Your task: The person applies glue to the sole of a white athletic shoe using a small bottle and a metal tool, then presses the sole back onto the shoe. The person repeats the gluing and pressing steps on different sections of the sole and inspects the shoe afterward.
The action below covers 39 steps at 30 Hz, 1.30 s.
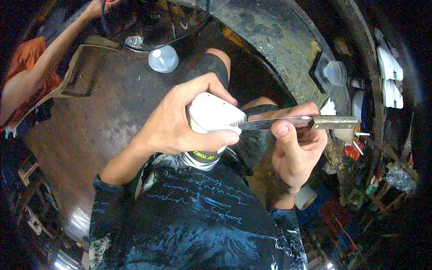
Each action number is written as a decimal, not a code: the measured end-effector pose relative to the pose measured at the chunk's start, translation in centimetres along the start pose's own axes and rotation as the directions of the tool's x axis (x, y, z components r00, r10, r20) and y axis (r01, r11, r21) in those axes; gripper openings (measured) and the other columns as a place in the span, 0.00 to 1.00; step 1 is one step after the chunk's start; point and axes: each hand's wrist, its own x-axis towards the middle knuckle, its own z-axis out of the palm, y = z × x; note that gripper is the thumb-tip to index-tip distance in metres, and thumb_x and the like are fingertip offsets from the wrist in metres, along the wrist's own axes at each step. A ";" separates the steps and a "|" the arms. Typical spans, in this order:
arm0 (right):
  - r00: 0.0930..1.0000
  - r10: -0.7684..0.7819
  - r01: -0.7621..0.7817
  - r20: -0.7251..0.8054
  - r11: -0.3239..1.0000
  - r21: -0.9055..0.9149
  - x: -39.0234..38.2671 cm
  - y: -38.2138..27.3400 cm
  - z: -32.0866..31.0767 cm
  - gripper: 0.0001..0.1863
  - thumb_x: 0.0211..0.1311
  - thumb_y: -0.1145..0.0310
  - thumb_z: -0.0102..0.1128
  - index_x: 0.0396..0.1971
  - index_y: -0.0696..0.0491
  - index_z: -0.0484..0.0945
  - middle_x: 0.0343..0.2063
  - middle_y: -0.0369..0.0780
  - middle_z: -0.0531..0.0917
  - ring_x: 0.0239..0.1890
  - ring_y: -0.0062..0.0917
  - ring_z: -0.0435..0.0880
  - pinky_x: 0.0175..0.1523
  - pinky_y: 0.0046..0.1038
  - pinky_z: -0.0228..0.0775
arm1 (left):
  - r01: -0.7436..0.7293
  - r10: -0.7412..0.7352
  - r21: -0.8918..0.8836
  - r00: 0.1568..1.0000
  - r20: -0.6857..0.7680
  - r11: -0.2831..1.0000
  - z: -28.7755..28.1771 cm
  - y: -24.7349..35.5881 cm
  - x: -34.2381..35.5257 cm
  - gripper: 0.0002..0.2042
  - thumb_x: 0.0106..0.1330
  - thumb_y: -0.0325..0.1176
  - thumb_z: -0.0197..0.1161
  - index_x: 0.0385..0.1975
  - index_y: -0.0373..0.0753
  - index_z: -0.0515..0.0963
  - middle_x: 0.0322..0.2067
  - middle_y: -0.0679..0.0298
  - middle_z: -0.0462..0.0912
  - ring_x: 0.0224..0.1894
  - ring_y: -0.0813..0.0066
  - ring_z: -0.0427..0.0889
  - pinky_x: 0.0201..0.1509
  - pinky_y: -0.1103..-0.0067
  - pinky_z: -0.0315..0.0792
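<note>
In front of my chest, my left hand [173, 121] is wrapped around a white rounded object [213, 112]. A dark band with yellow marks crosses its lower part; I cannot make out its exact kind. My right hand [297, 148] grips a knife [279, 120], thumb and fingers on the blade. The knife's wooden handle [335, 122] sticks out to the right past my fingers. The blade points left, its tip at the right edge of the white object; whether it cuts in cannot be seen.
A clear plastic jug [163, 59] sits on the brown floor [108, 108] ahead. At far left is another person's arm [49, 56]. A worn dark bench [274, 40] curves along the upper right, with a clear plastic container [335, 73] on that side. Clutter lies at right.
</note>
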 end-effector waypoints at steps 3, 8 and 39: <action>1.000 -0.015 0.014 -0.019 0.998 -0.069 -0.1 0.0 0.3 0.15 0.64 0.71 0.75 0.37 0.60 0.75 0.28 0.54 0.89 0.32 0.38 0.91 0.44 0.35 0.84 | 0.004 -0.004 0.005 1.000 -0.002 1.000 0.0 -0.1 0.2 0.29 0.53 0.42 0.83 0.50 0.32 0.81 0.47 0.56 0.87 0.50 0.69 0.86 0.58 0.73 0.76; 0.999 -0.028 0.029 0.040 0.999 -0.027 0.0 0.1 0.2 0.10 0.62 0.85 0.70 0.40 0.62 0.78 0.34 0.50 0.89 0.37 0.33 0.92 0.46 0.32 0.85 | -0.005 0.005 0.002 1.000 -0.008 1.000 0.1 -0.1 0.2 0.29 0.53 0.43 0.83 0.50 0.32 0.81 0.47 0.55 0.87 0.51 0.68 0.86 0.58 0.72 0.76; 0.986 -0.156 0.160 0.055 0.985 -0.059 0.1 0.6 0.1 0.10 0.59 0.86 0.70 0.35 0.61 0.77 0.32 0.53 0.91 0.36 0.36 0.91 0.45 0.36 0.85 | -0.134 0.133 -0.004 0.989 -0.070 0.991 0.8 -0.9 0.7 0.25 0.51 0.39 0.86 0.45 0.35 0.83 0.37 0.64 0.87 0.41 0.77 0.86 0.47 0.78 0.78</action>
